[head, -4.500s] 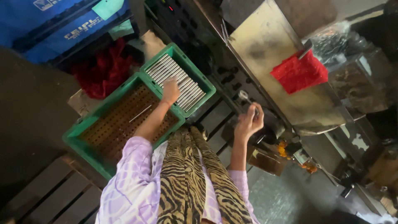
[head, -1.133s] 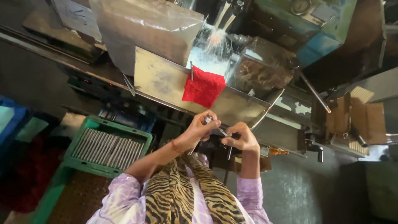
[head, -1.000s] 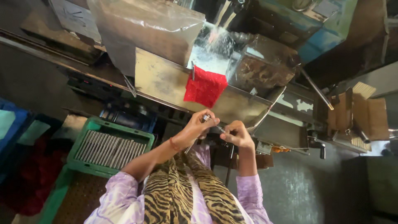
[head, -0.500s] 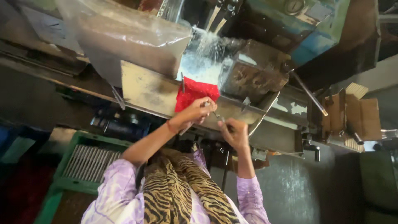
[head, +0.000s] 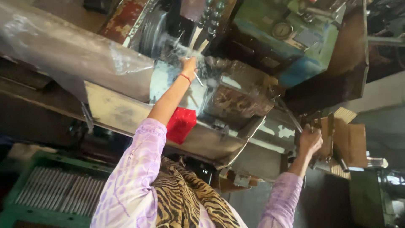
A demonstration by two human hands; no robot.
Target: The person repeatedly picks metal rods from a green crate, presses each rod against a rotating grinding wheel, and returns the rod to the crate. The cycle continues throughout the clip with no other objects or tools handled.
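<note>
Left hand (head: pixel 189 66) pinched a thin metal rod (head: pixel 197 78) up at the machine's wet spindle (head: pixel 168 42), likely loading it, while right hand (head: pixel 310 141) gripped a lever (head: pixel 295 122) at the tray's (head: pixel 126 114) right edge, ready to engage.

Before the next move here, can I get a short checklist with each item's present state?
1. Left hand has the thin metal rod: ok, held up inside the machine's wet work area.
2. Rod seated in the machine: cannot tell, spray and glare hide its tip.
3. Right hand on the lever: ok, closed around the handle at the machine's right side.
4. Red cloth away from the hands: ok, it hangs on the tray edge below the left forearm.
5. Green crate of rods within view: ok, lower left.
</note>
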